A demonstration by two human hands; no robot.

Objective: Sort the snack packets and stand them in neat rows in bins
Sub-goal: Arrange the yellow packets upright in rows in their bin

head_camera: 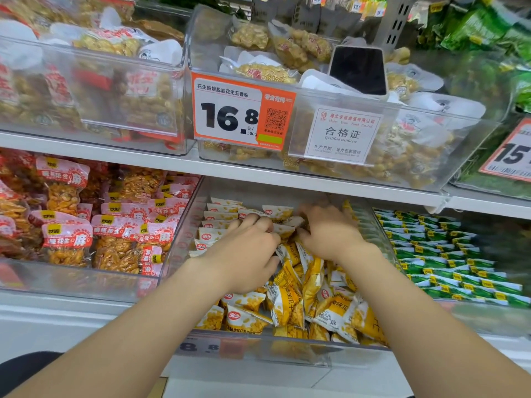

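Note:
A clear plastic bin [184, 225] on the lower shelf holds small yellow-and-white snack packets. At its back left the packets stand in neat rows [218, 216]; toward the front they lie in a loose heap [310, 305]. My left hand [244, 248] reaches into the bin's middle, fingers curled over the tops of the standing packets. Just to its right, my right hand [330, 231] is deep in the bin with fingers bent around packets at the back. Which packet each hand grips is hidden by the fingers.
A bin of red peanut packets [69, 225] sits left, a bin of green packets [448, 254] in rows right. The upper shelf [258, 170] overhangs close above my hands, carrying bins of peanut bags, an orange 16.8 price tag [241, 110] and a phone [359, 70].

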